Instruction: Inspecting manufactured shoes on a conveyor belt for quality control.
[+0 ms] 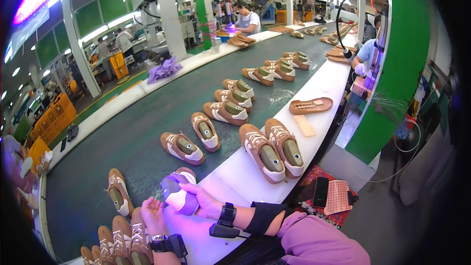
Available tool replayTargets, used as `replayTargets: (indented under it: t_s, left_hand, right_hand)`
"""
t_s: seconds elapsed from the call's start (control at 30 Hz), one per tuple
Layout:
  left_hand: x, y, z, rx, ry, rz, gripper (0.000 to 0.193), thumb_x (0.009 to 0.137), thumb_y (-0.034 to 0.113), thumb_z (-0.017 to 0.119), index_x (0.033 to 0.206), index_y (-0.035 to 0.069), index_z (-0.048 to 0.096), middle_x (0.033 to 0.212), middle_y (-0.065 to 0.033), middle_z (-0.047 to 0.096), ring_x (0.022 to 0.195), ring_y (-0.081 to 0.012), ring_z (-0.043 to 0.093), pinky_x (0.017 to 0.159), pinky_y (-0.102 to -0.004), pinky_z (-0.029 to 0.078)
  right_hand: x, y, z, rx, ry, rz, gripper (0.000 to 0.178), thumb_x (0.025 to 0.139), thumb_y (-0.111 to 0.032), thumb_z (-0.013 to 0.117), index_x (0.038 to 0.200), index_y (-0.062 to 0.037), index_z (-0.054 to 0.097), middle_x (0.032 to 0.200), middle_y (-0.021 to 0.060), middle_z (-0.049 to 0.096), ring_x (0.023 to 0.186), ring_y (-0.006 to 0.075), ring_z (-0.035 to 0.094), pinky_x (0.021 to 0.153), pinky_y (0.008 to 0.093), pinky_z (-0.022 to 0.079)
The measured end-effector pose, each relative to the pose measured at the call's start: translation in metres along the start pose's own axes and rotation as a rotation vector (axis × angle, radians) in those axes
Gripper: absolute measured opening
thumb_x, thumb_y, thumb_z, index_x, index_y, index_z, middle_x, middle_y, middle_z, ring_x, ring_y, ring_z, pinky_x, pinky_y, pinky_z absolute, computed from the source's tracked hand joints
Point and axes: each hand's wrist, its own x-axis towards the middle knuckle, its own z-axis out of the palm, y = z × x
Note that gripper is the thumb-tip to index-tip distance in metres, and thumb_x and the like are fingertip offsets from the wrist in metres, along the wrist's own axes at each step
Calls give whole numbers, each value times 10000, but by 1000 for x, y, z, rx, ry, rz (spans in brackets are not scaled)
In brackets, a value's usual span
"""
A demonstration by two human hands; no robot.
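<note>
Under a purple light, a brown sneaker [172,185] with a pale heel is tilted over the near edge of the table. My right hand [202,200] grips it from the right side. Just left of it, my left hand [154,212] is raised with its fingers apart and nothing visible in it. Beyond that hand a single laced sneaker [119,191] lies on the dark green conveyor belt [122,142]. Several sneakers [120,238] stand in a row at the lower left, partly cut off. A pair of sneakers [262,152] sits on the white ledge to my right.
More sneakers [225,112] line the belt. On the white ledge [319,86] lie a tan sole [310,105] and a pale yellow piece [305,125]. Lower right are a black phone [320,191] and a green post [387,93]. A purple cloth [164,70] lies across the belt; co-workers [248,19] sit farther off.
</note>
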Motion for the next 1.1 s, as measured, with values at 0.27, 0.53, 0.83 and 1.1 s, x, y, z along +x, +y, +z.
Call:
replayTargets:
  t_s: [0.27,0.53,0.83,1.1]
  left_hand:
    - [2,-6,-1,-8,29,8,203,754,169,638,885,77,513,877,-58,487,845,-192,456,787,-346,415]
    - [-10,-6,13,-97,135,19,126,823,202,560,837,107,478,735,-3,431,686,-130,427,647,-289,397]
    - [-9,-6,20,-82,61,15,286,848,269,526,1025,51,470,972,-75,469,924,-222,466,807,-388,421]
    - [-12,-7,7,-97,139,41,318,891,328,483,983,24,505,953,-77,490,867,-196,500,815,-357,406]
  right_hand:
    - [6,-6,-14,-24,-2,60,550,829,-280,594,1275,-38,384,1139,174,561,976,316,598,837,496,499]
    - [42,-8,13,-110,-223,259,573,819,-342,520,1312,-79,393,1226,221,500,1051,395,548,873,499,465]
    - [290,-52,75,-624,34,-217,519,871,-324,453,1319,-87,337,1273,206,401,957,406,563,751,545,521]
    - [160,23,28,-1574,-39,-54,437,735,-264,676,1042,29,570,901,158,629,757,230,634,683,338,516]
